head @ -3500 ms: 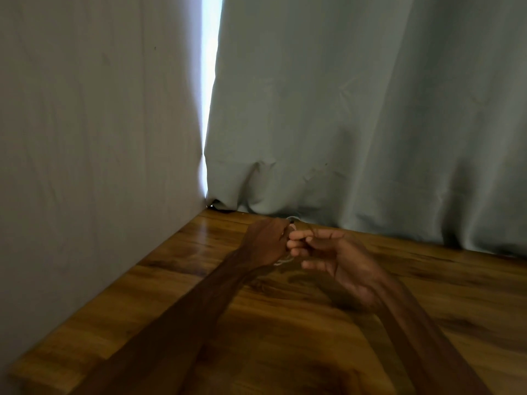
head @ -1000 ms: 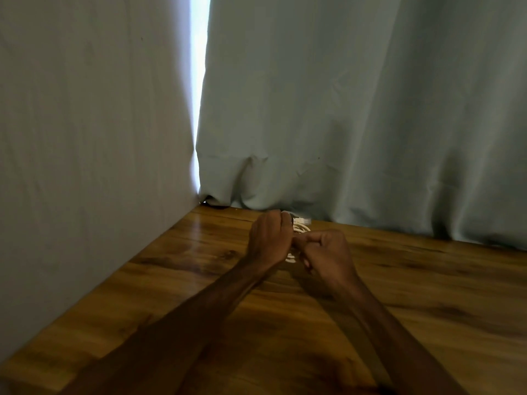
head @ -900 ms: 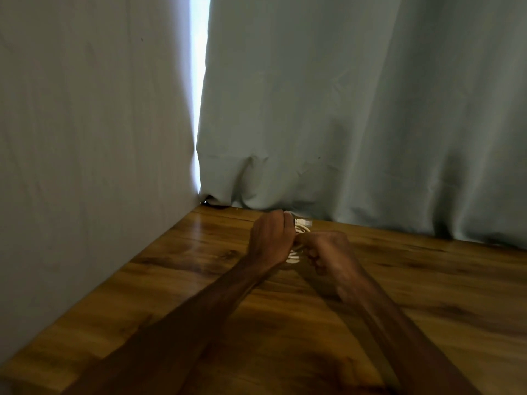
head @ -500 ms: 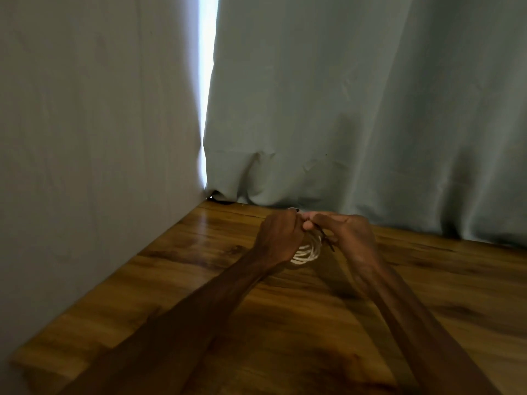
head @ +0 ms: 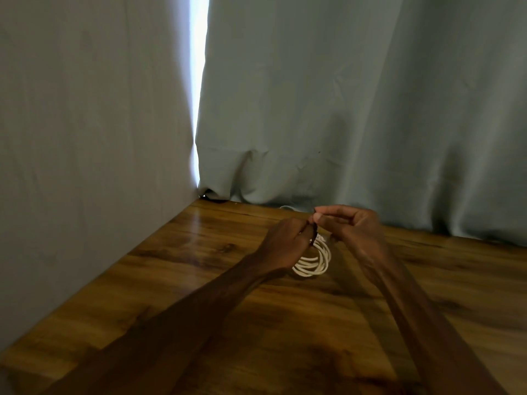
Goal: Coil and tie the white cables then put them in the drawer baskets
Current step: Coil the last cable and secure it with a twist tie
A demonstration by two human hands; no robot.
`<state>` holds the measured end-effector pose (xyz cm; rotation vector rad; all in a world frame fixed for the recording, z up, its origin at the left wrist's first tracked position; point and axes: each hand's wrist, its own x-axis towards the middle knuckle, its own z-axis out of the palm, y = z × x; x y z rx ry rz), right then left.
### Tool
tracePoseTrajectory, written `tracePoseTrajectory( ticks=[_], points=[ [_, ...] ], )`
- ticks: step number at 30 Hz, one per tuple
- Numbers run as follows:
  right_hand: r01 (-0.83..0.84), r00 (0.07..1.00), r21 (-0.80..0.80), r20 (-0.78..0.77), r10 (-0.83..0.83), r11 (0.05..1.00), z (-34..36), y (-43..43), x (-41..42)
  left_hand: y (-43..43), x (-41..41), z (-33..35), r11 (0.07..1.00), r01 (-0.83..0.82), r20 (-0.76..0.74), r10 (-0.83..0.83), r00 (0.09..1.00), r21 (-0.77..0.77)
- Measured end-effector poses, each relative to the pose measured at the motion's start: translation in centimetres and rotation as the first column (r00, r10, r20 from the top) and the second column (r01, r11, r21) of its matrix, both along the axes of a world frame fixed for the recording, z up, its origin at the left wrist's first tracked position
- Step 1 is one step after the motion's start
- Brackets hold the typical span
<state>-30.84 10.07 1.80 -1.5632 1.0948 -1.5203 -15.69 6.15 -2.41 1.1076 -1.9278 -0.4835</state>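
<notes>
Centre frame, above the wooden bench (head: 199, 280), the coiled white cable (head: 312, 263) is gripped in the left hand (head: 285, 243). Just beyond, what appears a thin dark tie (head: 314, 230) is pinched by the right hand (head: 350, 226). Risk noted — should the left grip slacken before cinching, the loops would likely spring apart. No drawer baskets are seen before the curtain (head: 342, 109).
</notes>
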Motion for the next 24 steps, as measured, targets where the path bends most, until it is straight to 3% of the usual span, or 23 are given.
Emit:
tracePoseTrajectory(
  ticks=[3, 6, 8, 11, 14, 16, 18, 22, 24],
  points=[
    [0.087, 0.976, -0.088, -0.193, -0.103, 0.992, -0.2, -0.9, -0.4, 0.4, -0.3, 0.3, 0.992, 0.073, -0.083, -0.064, 0.994, 0.103],
    [0.109, 0.964, -0.046, -0.238, -0.117, 0.993, -1.2, -1.7, -0.2, 0.6, -0.7, 0.3, 0.992, 0.079, -0.102, -0.069, 0.992, 0.101],
    [0.151, 0.952, -0.074, -0.259, -0.165, 0.986, -1.5, -1.8, -0.1, 0.4, -0.8, 0.1, 0.999, 0.022, -0.065, -0.019, 0.998, 0.045],
    [0.17, 0.941, -0.052, -0.289, -0.178, 0.984, -1.5, -1.8, -0.3, 0.5, -0.6, -0.1, 0.985, -0.022, 0.134, 0.045, 0.99, -0.169],
    [0.131, 0.959, 0.04, -0.257, -0.117, 0.991, -1.1, -1.6, -0.5, 0.9, -0.3, 0.1, 0.855, 0.014, 0.279, 0.154, 0.948, -0.519],
    [0.102, 0.972, 0.139, -0.224, -0.069, 0.985, -0.7, -1.3, -0.6, 0.8, 0.1, 0.1, 0.758, 0.049, 0.349, 0.24, 0.906, -0.651],
    [0.061, 0.987, 0.253, -0.156, -0.022, 0.966, -0.4, -1.2, -0.8, 0.8, -0.1, -0.1, 0.71, 0.045, 0.36, 0.299, 0.884, -0.703],
    [-0.045, 0.998, 0.417, -0.012, 0.056, 0.908, -0.4, -1.2, -1.4, 1.6, -0.7, 0.3, 0.734, -0.11, 0.179, 0.303, 0.936, -0.67],
    [-0.089, 0.996, 0.478, 0.047, 0.076, 0.874, -0.5, -1.2, -1.7, 1.7, -1.1, 0.0, 0.68, -0.056, 0.248, 0.341, 0.907, -0.731]
  ],
)
